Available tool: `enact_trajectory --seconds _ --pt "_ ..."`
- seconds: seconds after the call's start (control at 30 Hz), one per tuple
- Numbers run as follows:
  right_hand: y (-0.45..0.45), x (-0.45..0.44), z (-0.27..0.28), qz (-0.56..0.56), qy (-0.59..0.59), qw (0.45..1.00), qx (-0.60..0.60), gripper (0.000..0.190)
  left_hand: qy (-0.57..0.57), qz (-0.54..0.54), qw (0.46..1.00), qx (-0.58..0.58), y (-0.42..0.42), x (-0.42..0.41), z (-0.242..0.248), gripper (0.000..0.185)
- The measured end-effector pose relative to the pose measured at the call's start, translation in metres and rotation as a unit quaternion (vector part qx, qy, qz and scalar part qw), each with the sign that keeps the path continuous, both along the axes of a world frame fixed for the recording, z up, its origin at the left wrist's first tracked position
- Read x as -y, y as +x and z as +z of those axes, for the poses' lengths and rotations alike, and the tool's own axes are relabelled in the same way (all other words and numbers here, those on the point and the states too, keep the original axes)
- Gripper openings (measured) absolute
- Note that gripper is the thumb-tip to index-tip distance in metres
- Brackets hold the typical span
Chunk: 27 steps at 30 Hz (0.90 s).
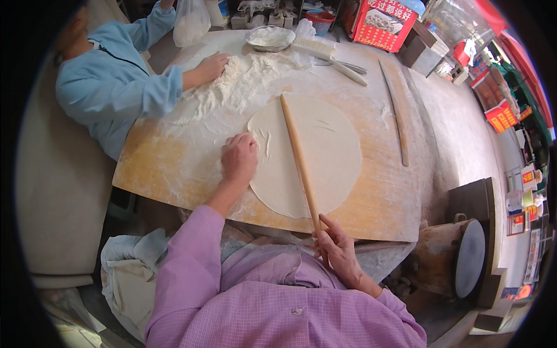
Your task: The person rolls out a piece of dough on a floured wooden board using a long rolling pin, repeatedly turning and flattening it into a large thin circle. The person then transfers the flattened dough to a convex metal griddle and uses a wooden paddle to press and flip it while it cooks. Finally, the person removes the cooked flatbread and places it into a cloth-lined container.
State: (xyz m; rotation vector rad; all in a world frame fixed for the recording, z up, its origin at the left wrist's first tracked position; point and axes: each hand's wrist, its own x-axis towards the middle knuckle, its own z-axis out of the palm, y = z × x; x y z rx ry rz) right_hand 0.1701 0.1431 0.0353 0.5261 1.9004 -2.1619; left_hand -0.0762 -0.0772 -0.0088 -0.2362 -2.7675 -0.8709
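Note:
A thin round sheet of dough (333, 148) lies on a floured wooden board (378, 209) in front of me. Across it rests a long tapered wooden rolling pin (296, 150), its far tip near the sheet's upper edge. My right hand (338, 248) grips the pin's near end between thumb and fingers, over the board's front edge. Fingers curled, my left hand (239, 157) is at the left edge of the sheet; its fingertips are hidden, so I cannot tell whether they pinch the dough. Small creases show in the sheet beside that hand.
Loose flour (243, 80) is heaped beyond the sheet, with another person's hand (212, 66) in it. Behind are a metal bowl of flour (270, 38), a bench brush (313, 47) and a plastic bag (191, 24). A flat wooden stick (395, 113) lies right; a rusty drum (439, 256) stands below.

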Motion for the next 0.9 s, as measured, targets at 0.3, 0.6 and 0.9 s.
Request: enact_trajectory --seconds 0.3,0.6,0.9 --pt "-0.005 -0.015 0.002 -0.063 -0.075 0.993 0.066 0.033 0.370 -0.294 0.874 0.111 0.009 -0.108 0.082 0.053" --pt "-0.002 -0.173 0.028 0.194 -0.008 0.975 0.109 0.052 -0.097 -0.411 0.877 -0.229 -0.013 -0.020 0.063 0.059" --pt "-0.159 -0.182 0.069 -0.011 0.593 0.798 -0.106 0.059 -0.089 -0.314 0.884 -0.334 -0.086 -0.042 0.109 0.057"
